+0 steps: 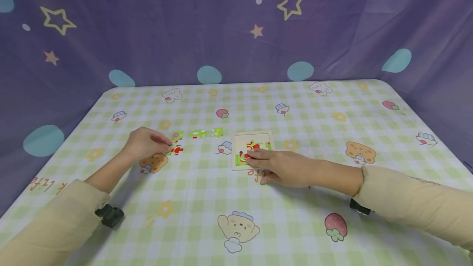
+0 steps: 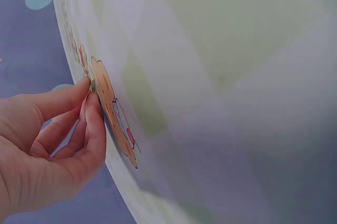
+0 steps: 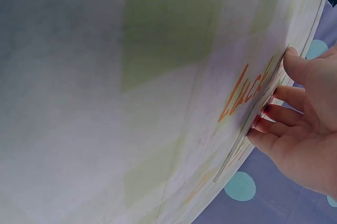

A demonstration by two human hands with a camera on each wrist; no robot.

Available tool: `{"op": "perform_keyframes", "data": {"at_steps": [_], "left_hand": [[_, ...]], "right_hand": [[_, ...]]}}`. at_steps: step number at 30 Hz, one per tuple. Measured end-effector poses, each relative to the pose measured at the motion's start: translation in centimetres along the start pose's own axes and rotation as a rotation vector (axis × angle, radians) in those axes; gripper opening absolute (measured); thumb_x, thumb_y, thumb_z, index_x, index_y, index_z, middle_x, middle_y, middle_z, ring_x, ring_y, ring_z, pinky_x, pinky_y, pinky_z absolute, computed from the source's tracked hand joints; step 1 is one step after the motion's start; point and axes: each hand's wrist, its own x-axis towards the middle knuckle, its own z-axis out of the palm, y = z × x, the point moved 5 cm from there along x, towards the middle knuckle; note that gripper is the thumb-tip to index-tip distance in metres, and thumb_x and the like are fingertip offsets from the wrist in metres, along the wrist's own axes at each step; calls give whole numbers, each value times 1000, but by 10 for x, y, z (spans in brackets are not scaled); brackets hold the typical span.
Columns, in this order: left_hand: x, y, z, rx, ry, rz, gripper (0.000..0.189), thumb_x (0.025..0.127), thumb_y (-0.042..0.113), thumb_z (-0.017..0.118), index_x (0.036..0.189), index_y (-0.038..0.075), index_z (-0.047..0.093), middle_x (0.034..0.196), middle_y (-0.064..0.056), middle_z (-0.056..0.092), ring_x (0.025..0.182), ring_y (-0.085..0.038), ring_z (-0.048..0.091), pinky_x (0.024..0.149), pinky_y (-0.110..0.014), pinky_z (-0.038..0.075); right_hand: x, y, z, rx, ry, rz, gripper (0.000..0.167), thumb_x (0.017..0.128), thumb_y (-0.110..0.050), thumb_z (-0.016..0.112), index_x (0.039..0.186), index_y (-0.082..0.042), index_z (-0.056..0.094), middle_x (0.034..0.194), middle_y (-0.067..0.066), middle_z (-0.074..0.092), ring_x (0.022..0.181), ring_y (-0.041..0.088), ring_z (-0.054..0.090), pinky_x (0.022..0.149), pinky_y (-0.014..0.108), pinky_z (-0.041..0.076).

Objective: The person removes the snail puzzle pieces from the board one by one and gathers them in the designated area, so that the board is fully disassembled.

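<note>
On the left, my left hand (image 1: 145,143) pinches the edge of a small red and green puzzle piece (image 1: 177,150) between thumb and fingers, low over the cloth. In the left wrist view only a sliver of green piece (image 2: 92,84) shows at the fingertips. My right hand (image 1: 290,169) lies over the lower right of a wooden puzzle board (image 1: 242,138), its extended fingers touching the pieces in the tray. Red, green and white pieces (image 1: 240,160) fill the lower part of the board, partly hidden by that hand. The right wrist view shows fingertips (image 3: 254,135) against the board.
Several loose green puzzle pieces lie in a row left of the board: one with a pink spot (image 1: 177,136), one with white patches (image 1: 198,134) and one with a face (image 1: 217,133). A checked cloth (image 1: 192,225) with printed cartoons covers the table; a purple curtain (image 1: 221,24) hangs behind.
</note>
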Motion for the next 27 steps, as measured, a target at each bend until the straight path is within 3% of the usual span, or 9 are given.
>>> {"op": "perform_keyframes", "data": {"at_steps": [5,13,19,27], "left_hand": [[-2,0,-1,-5,-6,2,21,85,24,72,98,8,76,94,-8,75,91,-25,64,74,-30,50],[0,12,-17,-25,8,-6,36,87,29,68,115,6,69,116,-19,67,108,-35,59,88,-47,49],[7,40,-14,-84,-17,-9,37,91,32,63,119,8,66,123,-18,65,111,-31,60,89,-39,50],[9,87,17,-102,-70,99,32,94,33,61,116,12,67,119,-12,67,110,-27,61,89,-38,50]], "right_hand": [[1,1,0,38,-23,5,62,92,-34,61,146,-11,41,155,10,35,144,26,34,108,42,42],[2,0,-2,113,-56,32,63,93,-36,61,147,-12,39,157,9,31,146,24,30,111,42,40],[1,-1,-2,118,-62,53,64,93,-37,60,148,-12,37,158,7,29,147,23,28,112,43,37],[0,0,-2,121,-67,64,64,94,-38,59,148,-12,37,159,6,27,148,24,26,113,45,35]]}}
